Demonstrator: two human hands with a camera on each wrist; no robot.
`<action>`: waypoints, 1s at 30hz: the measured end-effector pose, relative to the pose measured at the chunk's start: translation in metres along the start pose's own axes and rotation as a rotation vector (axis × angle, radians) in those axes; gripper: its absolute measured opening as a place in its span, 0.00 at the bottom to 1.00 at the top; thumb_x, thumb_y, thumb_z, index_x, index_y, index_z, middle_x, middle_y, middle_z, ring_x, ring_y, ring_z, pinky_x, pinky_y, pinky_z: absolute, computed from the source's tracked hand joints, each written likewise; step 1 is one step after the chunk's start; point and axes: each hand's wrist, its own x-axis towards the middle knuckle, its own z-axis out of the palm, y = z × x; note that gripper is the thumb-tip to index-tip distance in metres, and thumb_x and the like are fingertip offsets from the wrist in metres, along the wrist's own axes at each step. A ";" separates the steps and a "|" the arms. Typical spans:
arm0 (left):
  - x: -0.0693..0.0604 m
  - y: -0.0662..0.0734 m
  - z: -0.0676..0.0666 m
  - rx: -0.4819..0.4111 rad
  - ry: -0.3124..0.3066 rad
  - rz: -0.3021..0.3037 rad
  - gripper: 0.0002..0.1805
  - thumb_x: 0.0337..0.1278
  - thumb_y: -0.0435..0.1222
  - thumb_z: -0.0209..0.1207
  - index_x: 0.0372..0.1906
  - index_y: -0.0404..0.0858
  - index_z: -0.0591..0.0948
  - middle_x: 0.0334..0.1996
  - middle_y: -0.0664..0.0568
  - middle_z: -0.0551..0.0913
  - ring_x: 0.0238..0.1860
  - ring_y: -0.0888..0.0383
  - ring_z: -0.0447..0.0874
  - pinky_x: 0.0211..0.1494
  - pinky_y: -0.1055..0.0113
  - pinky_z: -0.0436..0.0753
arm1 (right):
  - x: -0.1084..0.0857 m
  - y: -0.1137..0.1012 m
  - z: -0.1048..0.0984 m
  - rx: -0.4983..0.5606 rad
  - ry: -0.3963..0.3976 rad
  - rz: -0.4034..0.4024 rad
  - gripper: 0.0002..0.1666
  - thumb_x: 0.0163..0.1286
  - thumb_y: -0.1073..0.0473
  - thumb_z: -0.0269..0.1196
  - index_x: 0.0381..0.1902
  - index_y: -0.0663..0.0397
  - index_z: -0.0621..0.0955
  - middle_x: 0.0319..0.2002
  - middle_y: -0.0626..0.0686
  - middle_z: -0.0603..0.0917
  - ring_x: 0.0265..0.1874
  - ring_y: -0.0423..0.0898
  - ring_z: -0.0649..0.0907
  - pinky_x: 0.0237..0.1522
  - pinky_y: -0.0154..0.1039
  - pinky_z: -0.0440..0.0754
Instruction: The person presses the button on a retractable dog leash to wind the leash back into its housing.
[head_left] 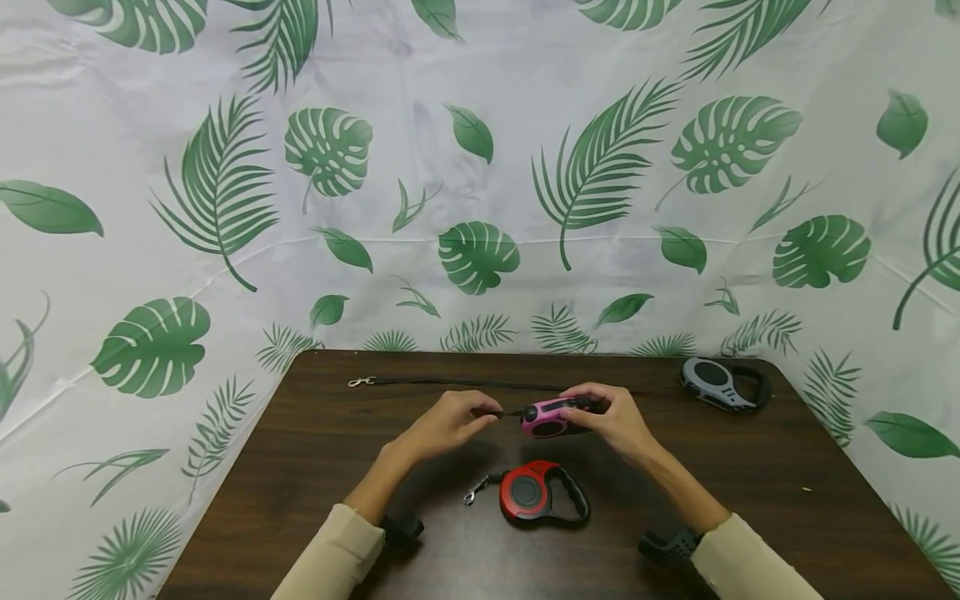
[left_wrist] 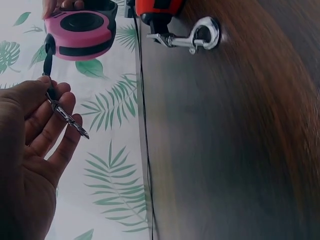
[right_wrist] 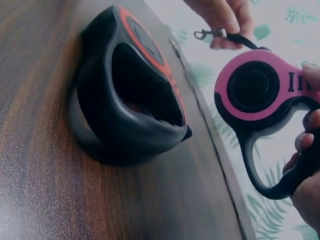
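Note:
A pink and black retractable leash [head_left: 546,417] is held above the table by my right hand [head_left: 611,419], whose fingers curl round its black handle in the right wrist view. My left hand [head_left: 452,423] pinches the short black strap [left_wrist: 48,64] that comes out of the leash's front. A metal clip [left_wrist: 67,119] hangs over the left fingers. Below the hands, a red and black retractable leash [head_left: 525,493] lies on the table, its metal clip [head_left: 471,497] pointing left.
The brown table [head_left: 300,467] also bears a grey and black leash [head_left: 712,379] at the back right. Its long black cord [head_left: 450,382] stretches left along the back edge to a metal clip [head_left: 362,381]. Behind hangs a leaf-patterned cloth [head_left: 405,275].

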 end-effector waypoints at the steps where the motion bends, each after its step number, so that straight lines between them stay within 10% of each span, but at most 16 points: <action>1: 0.001 0.000 0.001 0.000 -0.007 -0.007 0.09 0.72 0.27 0.64 0.52 0.31 0.86 0.46 0.44 0.90 0.46 0.55 0.90 0.50 0.69 0.88 | 0.000 0.000 0.000 0.002 0.001 0.004 0.14 0.69 0.63 0.74 0.51 0.60 0.88 0.42 0.54 0.91 0.35 0.45 0.86 0.37 0.45 0.89; 30: 0.009 0.002 0.017 -0.070 -0.042 -0.132 0.09 0.75 0.30 0.63 0.53 0.33 0.87 0.47 0.47 0.90 0.46 0.60 0.89 0.53 0.70 0.87 | 0.003 0.004 0.010 0.018 -0.005 -0.016 0.13 0.69 0.63 0.74 0.50 0.59 0.89 0.41 0.54 0.91 0.35 0.44 0.86 0.36 0.41 0.88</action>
